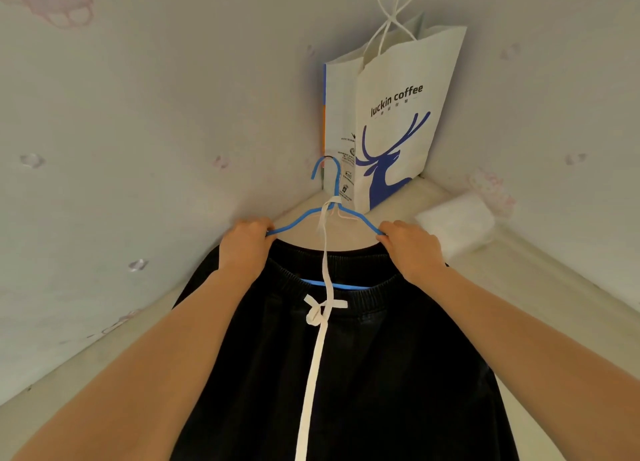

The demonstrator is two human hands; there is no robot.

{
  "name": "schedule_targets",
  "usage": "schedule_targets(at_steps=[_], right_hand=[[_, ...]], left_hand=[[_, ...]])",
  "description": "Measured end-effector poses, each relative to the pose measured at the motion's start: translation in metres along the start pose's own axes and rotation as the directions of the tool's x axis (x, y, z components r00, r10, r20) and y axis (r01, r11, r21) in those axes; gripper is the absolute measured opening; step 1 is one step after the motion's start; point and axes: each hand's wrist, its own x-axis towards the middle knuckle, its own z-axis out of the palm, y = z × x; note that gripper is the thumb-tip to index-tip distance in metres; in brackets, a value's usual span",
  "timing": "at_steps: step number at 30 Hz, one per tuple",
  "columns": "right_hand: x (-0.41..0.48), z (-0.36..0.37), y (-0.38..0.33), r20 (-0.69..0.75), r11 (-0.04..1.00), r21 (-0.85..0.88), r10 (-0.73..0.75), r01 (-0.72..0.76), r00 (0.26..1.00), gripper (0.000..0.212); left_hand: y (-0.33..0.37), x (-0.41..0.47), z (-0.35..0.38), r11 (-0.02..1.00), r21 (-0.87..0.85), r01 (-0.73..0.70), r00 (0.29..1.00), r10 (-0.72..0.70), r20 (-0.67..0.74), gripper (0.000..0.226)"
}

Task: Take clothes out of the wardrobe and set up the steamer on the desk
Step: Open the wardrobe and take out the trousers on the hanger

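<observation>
A black garment (363, 374) with an elastic waistband and a long white drawstring (320, 322) lies flat on a pale desk surface (540, 294). It hangs on a blue wire hanger (334, 214) whose hook points toward the corner. My left hand (247, 244) grips the hanger's left shoulder and the waistband. My right hand (410, 247) grips the hanger's right shoulder and the waistband. No steamer shows in the head view.
A white paper bag (398, 114) with a blue deer print stands upright in the corner just beyond the hanger hook. A white folded bundle (457, 225) lies to the right of my right hand. Patterned walls close in on both sides.
</observation>
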Motion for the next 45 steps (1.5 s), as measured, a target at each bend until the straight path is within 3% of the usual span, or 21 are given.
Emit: schedule_targets(at_steps=[8, 14, 24, 30, 37, 42, 45], right_hand=[[0.014, 0.020, -0.001, 0.102, 0.999, 0.014, 0.043, -0.044, 0.994, 0.023], [0.016, 0.020, 0.005, 0.117, 0.999, 0.037, -0.002, -0.002, 0.993, 0.033], [-0.011, 0.008, 0.000, 0.223, 0.992, 0.122, -0.015, -0.013, 0.975, 0.039], [-0.057, -0.007, -0.014, 0.158, 0.996, 0.074, -0.069, 0.058, 0.985, 0.052], [-0.129, -0.013, -0.028, 0.182, 0.997, 0.066, -0.041, 0.030, 0.982, 0.059], [-0.189, -0.008, -0.047, 0.224, 0.996, 0.089, 0.003, -0.024, 0.975, 0.060], [-0.259, -0.009, -0.070, 0.254, 0.995, 0.091, 0.022, -0.047, 0.967, 0.060]], left_hand=[[-0.007, 0.008, 0.030, 0.961, 0.269, -0.066, 0.997, 0.054, 0.052, 0.008], [-0.010, 0.006, 0.044, 0.948, 0.311, -0.074, 0.997, 0.064, 0.042, 0.008], [-0.005, -0.020, 0.030, 0.988, 0.149, -0.046, 0.998, 0.039, 0.047, 0.034], [0.008, -0.063, 0.016, 0.995, 0.082, -0.055, 0.991, 0.044, 0.125, 0.043], [0.026, -0.140, 0.003, 0.965, 0.120, -0.234, 0.961, 0.210, 0.181, 0.049], [0.034, -0.193, 0.009, 0.974, 0.080, -0.210, 0.963, 0.192, 0.188, 0.050], [0.030, -0.254, 0.002, 0.961, 0.063, -0.268, 0.946, 0.250, 0.208, 0.050]])
